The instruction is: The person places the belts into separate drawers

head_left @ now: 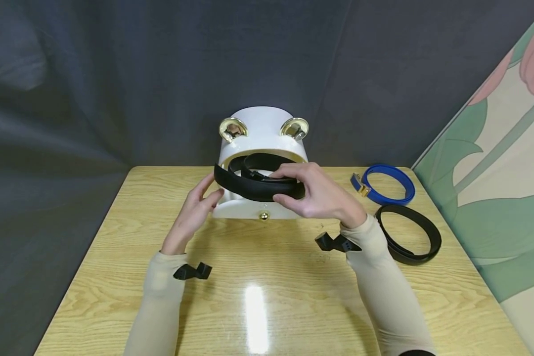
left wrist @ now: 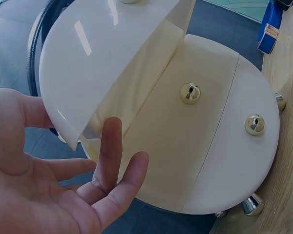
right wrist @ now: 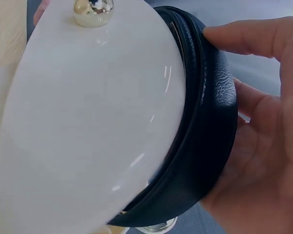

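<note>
A coiled black belt (head_left: 258, 188) is held in front of and above the opening of a white rounded box (head_left: 267, 123) with gold ear-shaped parts. My right hand (head_left: 313, 190) grips its right side, thumb below and fingers over the top edge. In the right wrist view the belt (right wrist: 215, 122) curves behind a white panel (right wrist: 93, 112) with a gold knob. My left hand (head_left: 191, 215) is at the box's left side, near the belt's loose end. Its fingers (left wrist: 110, 151) are spread and loosely extended by the panel's corner; whether they touch it is unclear.
To the right, a blue belt (head_left: 405, 180) with a gold buckle lies coiled on the wooden table (head_left: 293, 287). Another black belt (head_left: 433, 237) lies coiled nearer, beside my right forearm. A dark curtain (head_left: 160, 74) hangs behind, and a floral panel (head_left: 507, 198) borders the right.
</note>
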`<state>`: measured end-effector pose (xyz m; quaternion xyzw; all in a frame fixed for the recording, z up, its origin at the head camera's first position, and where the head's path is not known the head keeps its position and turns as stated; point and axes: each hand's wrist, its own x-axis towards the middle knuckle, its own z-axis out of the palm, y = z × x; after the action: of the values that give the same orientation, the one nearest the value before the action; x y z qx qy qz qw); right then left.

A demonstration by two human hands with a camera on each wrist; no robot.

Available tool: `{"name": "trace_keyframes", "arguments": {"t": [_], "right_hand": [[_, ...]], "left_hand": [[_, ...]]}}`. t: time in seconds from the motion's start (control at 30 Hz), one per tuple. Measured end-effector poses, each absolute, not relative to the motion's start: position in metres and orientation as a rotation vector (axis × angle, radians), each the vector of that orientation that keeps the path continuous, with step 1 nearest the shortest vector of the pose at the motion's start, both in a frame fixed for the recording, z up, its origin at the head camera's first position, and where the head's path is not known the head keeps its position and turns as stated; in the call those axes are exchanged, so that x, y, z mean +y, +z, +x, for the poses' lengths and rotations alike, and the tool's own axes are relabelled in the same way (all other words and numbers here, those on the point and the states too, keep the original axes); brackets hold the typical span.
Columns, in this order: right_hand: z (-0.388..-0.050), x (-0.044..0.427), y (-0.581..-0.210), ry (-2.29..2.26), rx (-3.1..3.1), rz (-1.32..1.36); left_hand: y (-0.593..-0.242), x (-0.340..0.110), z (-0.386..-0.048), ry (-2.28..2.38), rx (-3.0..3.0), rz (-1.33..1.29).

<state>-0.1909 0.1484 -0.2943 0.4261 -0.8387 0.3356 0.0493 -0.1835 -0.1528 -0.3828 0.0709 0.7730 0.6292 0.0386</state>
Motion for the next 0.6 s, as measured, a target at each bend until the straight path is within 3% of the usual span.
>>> {"name": "trace_keyframes", "arguments": {"t": [0.6], "right_hand": [[-0.2005,0.1472,-0.2935,0.999,-2.707,1.226]], "left_hand": [[-0.3824,-0.1534,-0.1839,1.95,2.347,0.218]]}}
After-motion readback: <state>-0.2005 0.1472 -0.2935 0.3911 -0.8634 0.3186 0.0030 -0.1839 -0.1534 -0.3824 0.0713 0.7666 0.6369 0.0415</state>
